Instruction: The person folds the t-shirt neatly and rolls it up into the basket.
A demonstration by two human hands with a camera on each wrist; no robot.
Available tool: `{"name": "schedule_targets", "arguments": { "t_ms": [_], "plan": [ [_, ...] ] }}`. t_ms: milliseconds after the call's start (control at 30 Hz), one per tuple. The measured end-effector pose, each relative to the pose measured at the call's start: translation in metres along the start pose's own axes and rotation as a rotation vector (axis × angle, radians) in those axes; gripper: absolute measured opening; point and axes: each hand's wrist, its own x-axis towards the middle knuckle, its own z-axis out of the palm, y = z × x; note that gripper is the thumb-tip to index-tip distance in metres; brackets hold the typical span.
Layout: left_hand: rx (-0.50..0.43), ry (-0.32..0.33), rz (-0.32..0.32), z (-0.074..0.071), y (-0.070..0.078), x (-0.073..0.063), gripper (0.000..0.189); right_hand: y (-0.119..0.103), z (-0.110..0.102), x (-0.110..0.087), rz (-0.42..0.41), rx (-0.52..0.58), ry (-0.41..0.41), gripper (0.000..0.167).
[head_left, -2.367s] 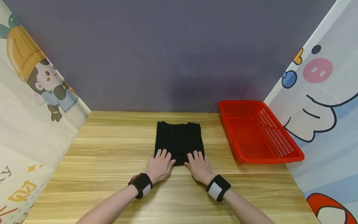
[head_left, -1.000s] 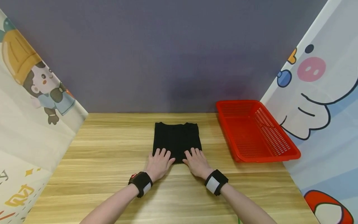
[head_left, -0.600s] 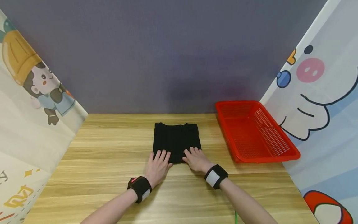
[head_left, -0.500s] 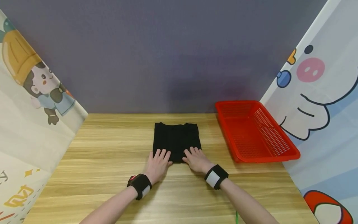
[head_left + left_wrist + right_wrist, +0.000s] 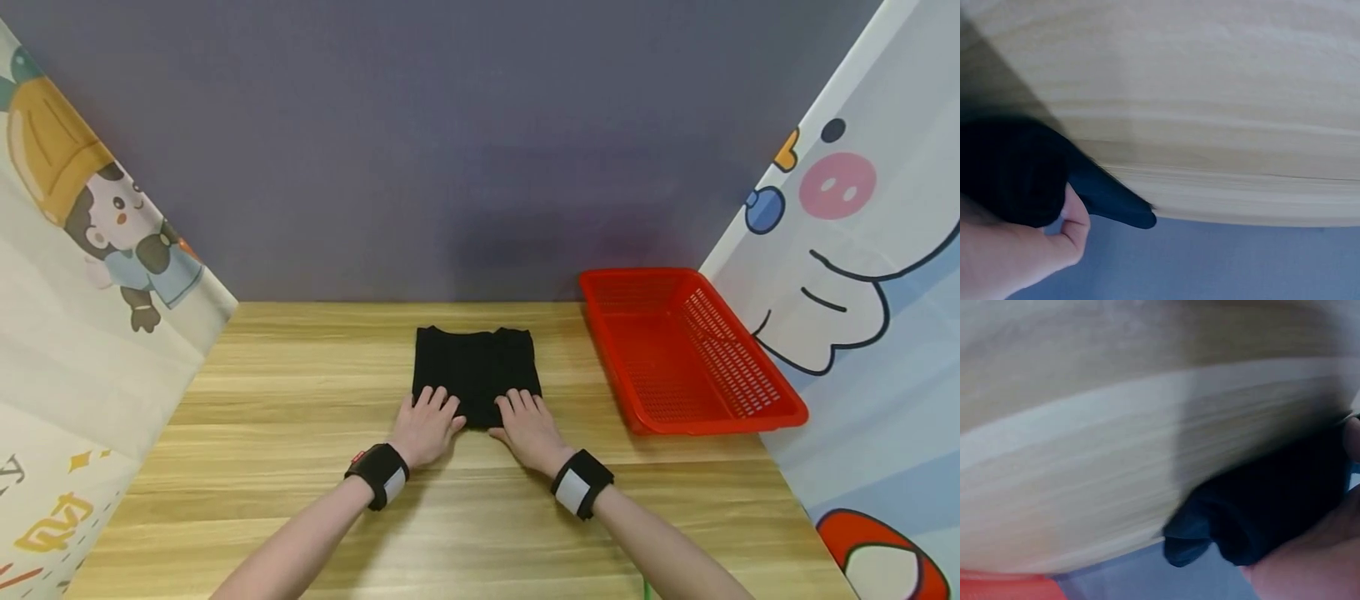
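Note:
A black T-shirt [image 5: 474, 367], folded into a rectangle with a curved neckline at its far edge, lies in the middle of the table. Its near edge is rolled up; the thick roll shows in both wrist views. My left hand [image 5: 424, 427] holds the roll's left end, a bent finger against its end in the left wrist view. At the right end my right hand [image 5: 531, 432] grips the same roll, fingers over the top and thumb on the near side. Both palms and the roll's underside are hidden in the head view.
A red plastic basket [image 5: 686, 367] with slotted sides stands at the table's right, beside a cartoon-printed curtain [image 5: 847, 275]. A grey panel [image 5: 420, 150] rises behind the wooden table [image 5: 300, 367]. Another printed curtain [image 5: 90, 350] hangs at left.
The shirt's near edge has moved slightly away from me, leaving less flat cloth. Both hands have stayed on it, edging forward; the left wrist dipped back, then came forward.

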Motion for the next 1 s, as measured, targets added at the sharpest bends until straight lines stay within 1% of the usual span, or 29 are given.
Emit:
{"name": "schedule_targets", "arguments": {
  "t_ms": [33,100,200,300,400,467,533,600,667,733,833,900,933,1000],
  "plan": [
    [-0.008,-0.018,-0.001,0.000,-0.001,0.001,0.040,0.001,0.000,0.002,-0.008,0.004,0.004,0.049],
    [-0.011,-0.033,0.007,0.000,-0.004,0.004,0.042,0.004,0.000,0.005,-0.023,0.024,0.003,0.044],
    [0.006,-0.019,0.028,0.002,-0.007,0.003,0.044,0.007,-0.003,0.010,-0.040,0.074,-0.034,0.039],
    [0.100,0.048,0.059,0.003,-0.008,-0.001,0.048,0.011,-0.007,0.017,-0.047,0.144,-0.112,0.035],
    [0.239,0.136,0.080,0.006,-0.009,-0.006,0.054,0.014,-0.012,0.025,-0.037,0.207,-0.219,0.035],
    [0.317,0.197,0.087,0.009,-0.008,-0.009,0.058,0.016,-0.016,0.030,-0.025,0.244,-0.293,0.034],
    [0.353,0.235,0.088,0.012,-0.007,-0.011,0.058,0.018,-0.019,0.034,-0.015,0.266,-0.361,0.035],
    [0.351,0.256,0.084,0.014,-0.006,-0.011,0.056,0.019,-0.023,0.036,-0.004,0.299,-0.412,0.035],
    [0.330,0.250,0.073,0.014,-0.005,-0.010,0.052,0.019,-0.026,0.037,-0.002,0.306,-0.442,0.037],
    [0.294,0.231,0.062,0.013,-0.004,-0.008,0.049,0.019,-0.027,0.037,0.006,0.314,-0.458,0.040],
    [0.254,0.190,0.050,0.010,-0.004,-0.004,0.044,0.018,-0.025,0.035,0.020,0.302,-0.441,0.045],
    [0.224,0.158,0.048,0.008,-0.004,-0.001,0.042,0.017,-0.022,0.032,0.028,0.274,-0.401,0.049],
    [0.209,0.137,0.048,0.007,-0.004,0.000,0.041,0.016,-0.020,0.030,0.030,0.261,-0.370,0.050],
    [0.164,0.100,0.051,0.005,-0.004,0.002,0.040,0.014,-0.015,0.025,0.024,0.195,-0.291,0.053]
  ]
}}
